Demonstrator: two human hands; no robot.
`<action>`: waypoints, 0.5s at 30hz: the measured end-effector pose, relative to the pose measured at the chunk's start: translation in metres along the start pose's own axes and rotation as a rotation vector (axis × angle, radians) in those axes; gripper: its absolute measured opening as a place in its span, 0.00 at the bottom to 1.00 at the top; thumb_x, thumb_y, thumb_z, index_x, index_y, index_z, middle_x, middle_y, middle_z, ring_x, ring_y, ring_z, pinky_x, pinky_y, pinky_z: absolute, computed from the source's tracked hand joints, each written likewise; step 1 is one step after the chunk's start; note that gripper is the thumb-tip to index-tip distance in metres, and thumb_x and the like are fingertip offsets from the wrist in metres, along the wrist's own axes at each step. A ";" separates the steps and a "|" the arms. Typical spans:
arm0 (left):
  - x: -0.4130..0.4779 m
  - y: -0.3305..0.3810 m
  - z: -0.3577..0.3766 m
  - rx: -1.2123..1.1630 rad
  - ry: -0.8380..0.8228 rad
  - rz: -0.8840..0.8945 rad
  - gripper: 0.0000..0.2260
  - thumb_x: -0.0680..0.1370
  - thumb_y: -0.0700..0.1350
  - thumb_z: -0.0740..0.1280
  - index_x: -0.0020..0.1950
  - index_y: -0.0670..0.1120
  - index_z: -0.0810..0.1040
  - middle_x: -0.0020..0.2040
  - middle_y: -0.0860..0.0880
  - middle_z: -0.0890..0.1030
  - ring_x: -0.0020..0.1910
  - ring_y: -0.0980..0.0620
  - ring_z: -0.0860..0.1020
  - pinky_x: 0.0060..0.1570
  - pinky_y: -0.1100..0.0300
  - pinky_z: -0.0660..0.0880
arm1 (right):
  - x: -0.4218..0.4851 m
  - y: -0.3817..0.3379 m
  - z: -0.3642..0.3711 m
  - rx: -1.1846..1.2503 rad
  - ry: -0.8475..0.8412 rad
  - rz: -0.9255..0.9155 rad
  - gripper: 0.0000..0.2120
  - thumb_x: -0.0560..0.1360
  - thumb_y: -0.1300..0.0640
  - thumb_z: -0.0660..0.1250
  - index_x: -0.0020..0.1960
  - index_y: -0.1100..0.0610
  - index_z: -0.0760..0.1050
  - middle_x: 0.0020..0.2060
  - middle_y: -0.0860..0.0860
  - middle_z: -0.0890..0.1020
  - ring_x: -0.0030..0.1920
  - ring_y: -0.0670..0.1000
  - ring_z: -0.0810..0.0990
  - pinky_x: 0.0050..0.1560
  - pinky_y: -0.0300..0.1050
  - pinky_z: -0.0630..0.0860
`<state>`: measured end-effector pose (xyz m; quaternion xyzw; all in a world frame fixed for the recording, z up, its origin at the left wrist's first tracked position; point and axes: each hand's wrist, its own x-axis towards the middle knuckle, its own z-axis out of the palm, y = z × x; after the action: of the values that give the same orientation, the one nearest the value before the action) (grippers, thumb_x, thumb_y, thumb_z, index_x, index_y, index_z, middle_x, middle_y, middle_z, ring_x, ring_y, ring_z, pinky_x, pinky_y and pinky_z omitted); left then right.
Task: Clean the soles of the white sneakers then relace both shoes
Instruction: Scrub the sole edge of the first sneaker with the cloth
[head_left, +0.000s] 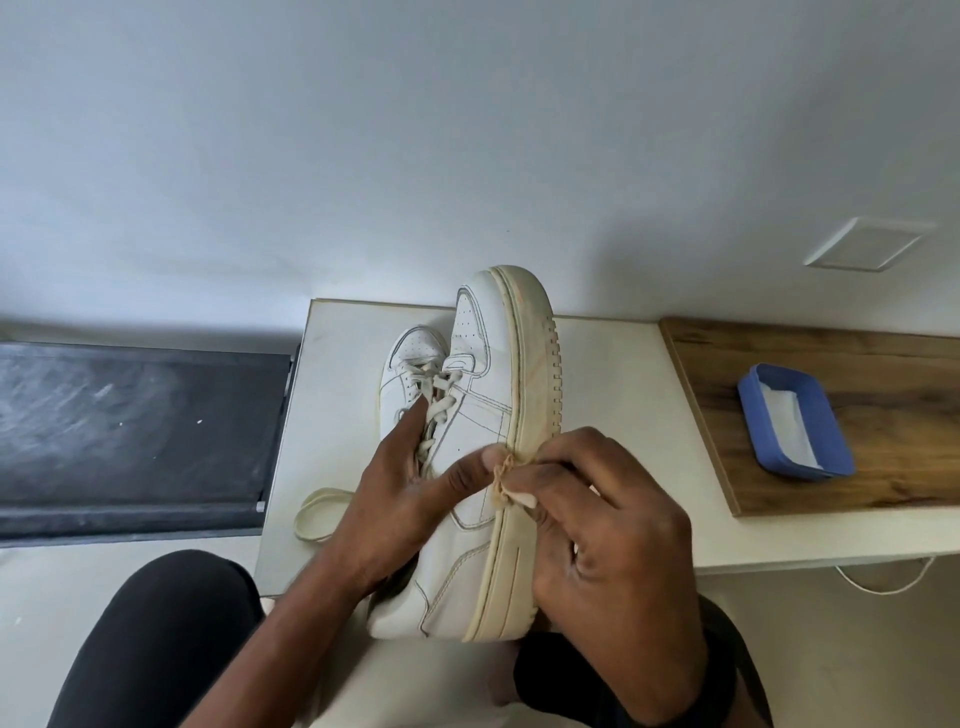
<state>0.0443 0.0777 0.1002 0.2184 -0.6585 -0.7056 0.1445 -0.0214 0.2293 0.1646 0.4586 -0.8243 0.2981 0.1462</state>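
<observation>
1. Right hand (613, 519): thumb and forefinger pinched together on a small crumpled tan wad (503, 475), pressing it against the yellowed midsole edge of the held sneaker (467, 571).
2. Left hand (389, 499): clamped on the held sneaker, fingers laid over its laces, thumb across the side panel, thumb tip touching the wad.
3. Held sneaker: tipped on its side, toe pointing away, ridged sole facing right, heel nearest the person. Over the near edge of the white table (332, 389).
4. Second sneaker (410, 364): just left of the held sneaker's toe, upright on the table, partly hidden behind it. Cannot tell if the two touch.
5. Loose lace (317, 512): left of the held sneaker's middle, looped flat on the table, partly under the left wrist.
6. Wooden board (883, 467): right of the held sneaker, lying on the table, well apart.
7. Blue tray (826, 415): on the board, well right of the held sneaker, a white sheet (779, 415) inside.
8. Dark slab (130, 415): far left of the held sneaker, beside the table.
9. White cable (883, 584): lower right of the held sneaker, below the table edge.
10. Black-clad knees (156, 623): under and left of the held sneaker's heel.
</observation>
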 end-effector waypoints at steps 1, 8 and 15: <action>0.000 0.000 0.001 0.005 0.007 0.001 0.26 0.74 0.61 0.75 0.69 0.53 0.78 0.63 0.53 0.85 0.65 0.51 0.82 0.69 0.39 0.74 | 0.004 0.002 -0.002 0.003 0.009 0.003 0.09 0.77 0.61 0.65 0.48 0.59 0.85 0.44 0.52 0.82 0.46 0.50 0.82 0.45 0.44 0.84; -0.003 0.002 0.007 -0.039 0.018 -0.023 0.26 0.72 0.64 0.74 0.66 0.56 0.79 0.58 0.52 0.87 0.57 0.39 0.85 0.61 0.32 0.78 | 0.036 0.028 -0.013 0.046 0.135 0.128 0.10 0.68 0.70 0.78 0.45 0.58 0.85 0.43 0.49 0.82 0.42 0.40 0.78 0.45 0.24 0.74; -0.001 -0.001 0.001 -0.063 -0.042 0.000 0.31 0.70 0.64 0.77 0.69 0.53 0.77 0.63 0.51 0.85 0.63 0.47 0.83 0.66 0.36 0.76 | 0.020 0.016 -0.011 0.154 0.105 0.151 0.08 0.68 0.68 0.78 0.44 0.58 0.85 0.44 0.47 0.83 0.45 0.40 0.81 0.47 0.26 0.76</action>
<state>0.0446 0.0786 0.0997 0.1988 -0.6389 -0.7303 0.1376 -0.0460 0.2295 0.1777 0.3889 -0.8222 0.3945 0.1307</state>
